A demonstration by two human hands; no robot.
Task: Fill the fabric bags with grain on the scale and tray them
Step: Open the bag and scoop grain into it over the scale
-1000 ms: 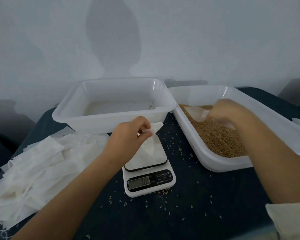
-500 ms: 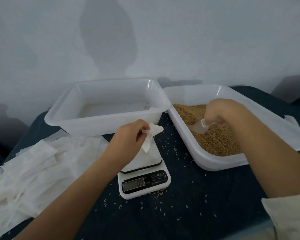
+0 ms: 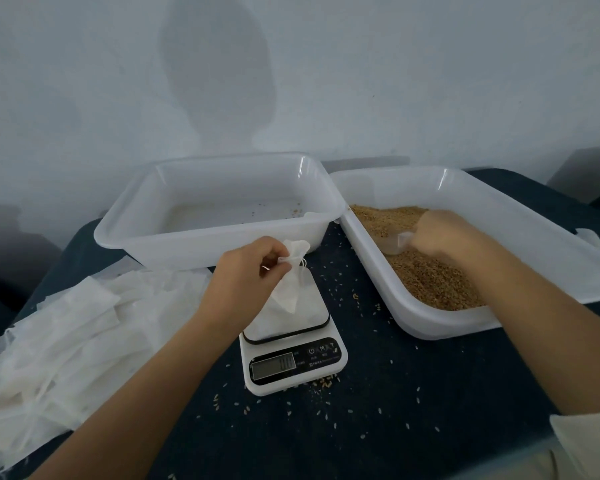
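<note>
While pinched by left hand (image 3: 248, 271), limp white fabric bag (image 3: 291, 282), flat, unfilled

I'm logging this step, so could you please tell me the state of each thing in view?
fabric bag: held upright over the scale, looks unfilled.
left hand: pinches the bag's mouth.
right hand: grips the scoop.
scoop: dipped in the grain.
grain tray: partly full.
left tray: no bags visible, a few grains.
scale: on, reading illegible.
spare bags: flat, piled.
</note>
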